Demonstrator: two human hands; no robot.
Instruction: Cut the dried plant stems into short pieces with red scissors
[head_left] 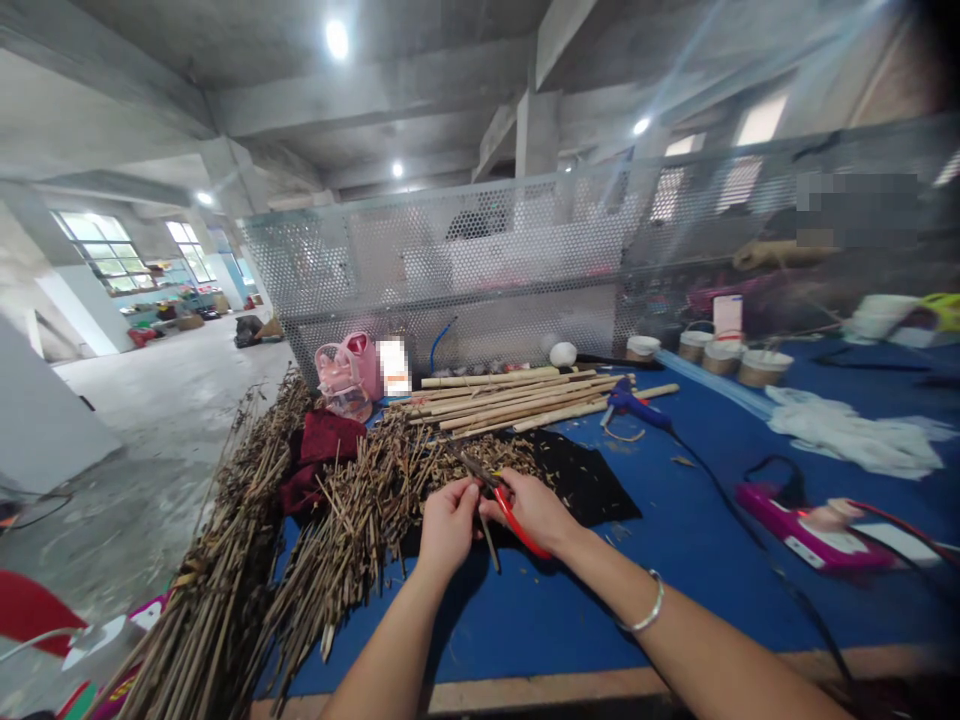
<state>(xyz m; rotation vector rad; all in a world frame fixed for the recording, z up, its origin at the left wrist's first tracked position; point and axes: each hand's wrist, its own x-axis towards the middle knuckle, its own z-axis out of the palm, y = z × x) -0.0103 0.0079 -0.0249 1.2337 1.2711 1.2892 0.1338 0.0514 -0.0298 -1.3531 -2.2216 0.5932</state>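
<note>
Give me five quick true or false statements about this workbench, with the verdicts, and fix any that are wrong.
1. The right hand holds red-handled scissors. True.
2. The blue glue gun is in the left hand. False: it lies on the table.
3. A bracelet circles the right wrist. True.
4. The power strip is green. False: it is purple.
5. Pale sticks lie beyond both hands. True.

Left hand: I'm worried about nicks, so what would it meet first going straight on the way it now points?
Most likely the scissor blades, which slant across just ahead of the left hand; depth is unclear, so it might instead pass beneath them into the dried stems.
</note>
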